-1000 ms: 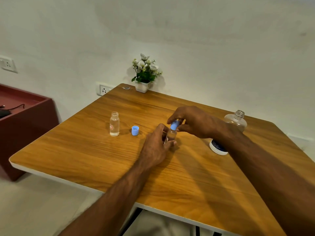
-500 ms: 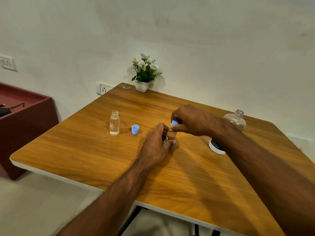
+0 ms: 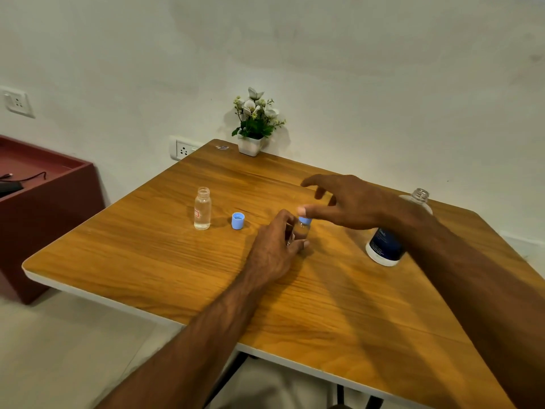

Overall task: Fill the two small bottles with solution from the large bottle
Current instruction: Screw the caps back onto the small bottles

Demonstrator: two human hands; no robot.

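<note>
A small clear bottle (image 3: 302, 230) with a blue cap on it stands upright at the table's middle; my left hand (image 3: 274, 249) is closed around its body. Just above and right of it, my right hand (image 3: 345, 202) hovers with fingers spread, its thumb tip touching the cap. A second small bottle (image 3: 202, 208), uncapped and holding clear liquid, stands to the left. Its loose blue cap (image 3: 238, 220) lies open side up beside it. The large clear bottle (image 3: 392, 231) with a dark label stands uncapped at the right, partly hidden behind my right forearm.
The wooden table (image 3: 147, 255) has its near edge close to me. A white pot of flowers (image 3: 254, 125) stands at the far edge by the wall. A dark red cabinet (image 3: 44, 208) with a cable on it sits left of the table.
My right hand has let go of the blue cap on the small bottle and opened its fingers, lifting away to the right. My left hand stays on the bottle.
</note>
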